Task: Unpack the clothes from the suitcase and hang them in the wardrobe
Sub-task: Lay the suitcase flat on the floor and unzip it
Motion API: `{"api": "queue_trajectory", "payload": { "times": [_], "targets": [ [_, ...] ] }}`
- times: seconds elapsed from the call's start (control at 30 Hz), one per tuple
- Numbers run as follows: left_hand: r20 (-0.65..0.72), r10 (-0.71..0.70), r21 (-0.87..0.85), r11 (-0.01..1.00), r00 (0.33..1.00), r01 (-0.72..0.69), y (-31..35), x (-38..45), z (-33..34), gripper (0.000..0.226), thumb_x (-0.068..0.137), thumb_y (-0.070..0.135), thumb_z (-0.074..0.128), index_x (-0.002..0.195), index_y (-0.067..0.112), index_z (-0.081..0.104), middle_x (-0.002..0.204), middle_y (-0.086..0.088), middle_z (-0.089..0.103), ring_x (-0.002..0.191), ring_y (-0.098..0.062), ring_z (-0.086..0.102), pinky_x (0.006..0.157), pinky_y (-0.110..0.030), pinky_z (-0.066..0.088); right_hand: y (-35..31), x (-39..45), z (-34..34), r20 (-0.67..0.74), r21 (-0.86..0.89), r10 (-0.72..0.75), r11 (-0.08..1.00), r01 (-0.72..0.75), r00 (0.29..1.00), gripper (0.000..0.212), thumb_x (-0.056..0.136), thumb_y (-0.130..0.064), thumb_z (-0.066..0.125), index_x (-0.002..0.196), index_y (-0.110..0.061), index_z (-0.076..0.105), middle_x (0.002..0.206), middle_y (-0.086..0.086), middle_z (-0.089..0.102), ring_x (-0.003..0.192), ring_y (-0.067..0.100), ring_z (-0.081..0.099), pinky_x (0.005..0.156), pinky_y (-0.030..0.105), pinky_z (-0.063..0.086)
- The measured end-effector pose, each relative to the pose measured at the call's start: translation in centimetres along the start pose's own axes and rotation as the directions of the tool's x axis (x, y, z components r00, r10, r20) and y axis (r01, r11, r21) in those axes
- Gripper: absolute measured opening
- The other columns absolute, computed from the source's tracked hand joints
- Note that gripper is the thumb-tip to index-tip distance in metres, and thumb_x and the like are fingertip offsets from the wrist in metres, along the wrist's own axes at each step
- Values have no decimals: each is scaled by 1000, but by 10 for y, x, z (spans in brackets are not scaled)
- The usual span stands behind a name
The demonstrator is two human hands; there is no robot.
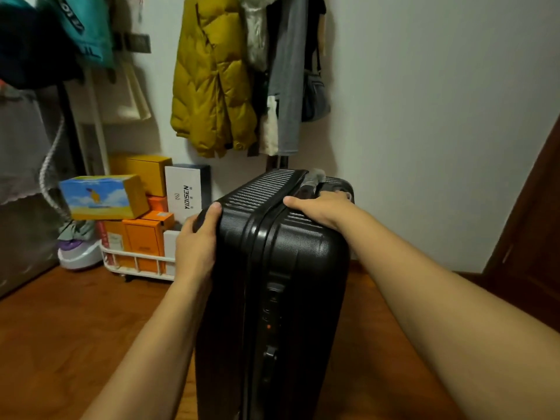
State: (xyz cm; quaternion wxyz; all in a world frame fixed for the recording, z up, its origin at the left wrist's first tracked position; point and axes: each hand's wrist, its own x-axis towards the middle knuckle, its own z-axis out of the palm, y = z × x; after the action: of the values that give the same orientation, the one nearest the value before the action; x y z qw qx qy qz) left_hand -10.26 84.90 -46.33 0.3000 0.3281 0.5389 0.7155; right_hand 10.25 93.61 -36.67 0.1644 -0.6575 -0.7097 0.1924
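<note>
A black hard-shell suitcase point(272, 283) stands upright and closed on the wooden floor in front of me, its zip seam and lock facing me. My left hand point(197, 244) grips its upper left corner, thumb on top. My right hand point(321, 207) lies over the top right edge, fingers curled over the far side near the handle. Clothes hang on the wall behind: a mustard puffer jacket point(212, 80) and a grey garment point(288, 80). No clothes from the case are in view.
A white wire rack point(136, 262) holding orange boxes point(142, 237) and a white box point(185, 192) stands at the left, with a blue-and-yellow box point(103, 197) on top. Teal and dark clothes point(81, 28) hang upper left. A dark wooden door point(533, 225) is at the right.
</note>
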Motion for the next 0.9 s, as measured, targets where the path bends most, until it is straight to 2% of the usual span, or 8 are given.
{"api": "queue_trajectory", "payload": {
  "times": [0.1,0.2,0.37,0.5,0.67,0.73,0.83,0.9],
  "targets": [
    [-113,62,25,998,992,-59,-1,-7,17,39,78,69,67,103,39,67,110,14,65,114,-18,61,106,-44,47,13,-7,-2,-62,138,-45,989,53,997,123,41,-96,52,142,-25,53,150,7,47,131,32,50,111,46,40],
    [-143,106,90,991,984,-94,2,-21,40,56,81,70,64,120,30,66,119,7,65,117,-19,58,106,-45,46,41,-17,-16,-118,217,-90,970,114,989,87,68,-80,64,137,-28,59,142,1,56,125,25,56,97,30,42],
    [-41,196,149,971,980,-188,10,-54,94,53,76,73,63,114,36,66,111,14,68,109,-13,62,103,-41,48,110,-39,-45,-214,360,-48,925,124,976,73,75,-68,71,135,-27,61,133,-7,61,119,15,59,98,27,42],
    [126,307,243,912,943,-330,9,-101,148,60,76,75,61,123,38,63,117,16,67,112,-10,62,100,-39,49,188,-80,-65,-227,443,0,891,103,974,46,87,-60,64,122,-31,67,101,-20,63,90,-1,59,75,17,42],
    [374,471,401,695,799,-597,-6,-175,195,74,80,78,51,135,29,57,133,10,59,124,-16,51,105,-38,42,294,-119,-53,-182,584,188,810,-48,965,52,85,-65,63,124,-30,68,124,-7,67,113,13,63,104,37,47],
    [483,509,423,577,712,-699,-22,-205,210,76,82,78,49,139,27,54,137,5,57,128,-19,50,107,-43,42,329,-140,-45,-80,732,334,659,-172,939,62,83,-66,64,128,-24,65,120,-5,71,107,12,67,94,32,53],
    [654,495,417,396,572,-818,-62,-254,222,78,87,77,45,143,23,52,147,0,53,135,-22,49,111,-48,40,379,-165,-17,123,943,466,219,-249,876,27,100,-29,54,89,-11,70,69,2,73,59,13,71,49,21,53],
    [752,433,405,292,497,-866,-98,-284,224,78,89,76,44,144,21,53,150,-2,52,139,-23,47,112,-51,38,407,-174,12,263,943,524,36,-330,810,26,98,-20,51,80,-7,65,56,7,67,47,20,68,41,26,53]
  ]
}}
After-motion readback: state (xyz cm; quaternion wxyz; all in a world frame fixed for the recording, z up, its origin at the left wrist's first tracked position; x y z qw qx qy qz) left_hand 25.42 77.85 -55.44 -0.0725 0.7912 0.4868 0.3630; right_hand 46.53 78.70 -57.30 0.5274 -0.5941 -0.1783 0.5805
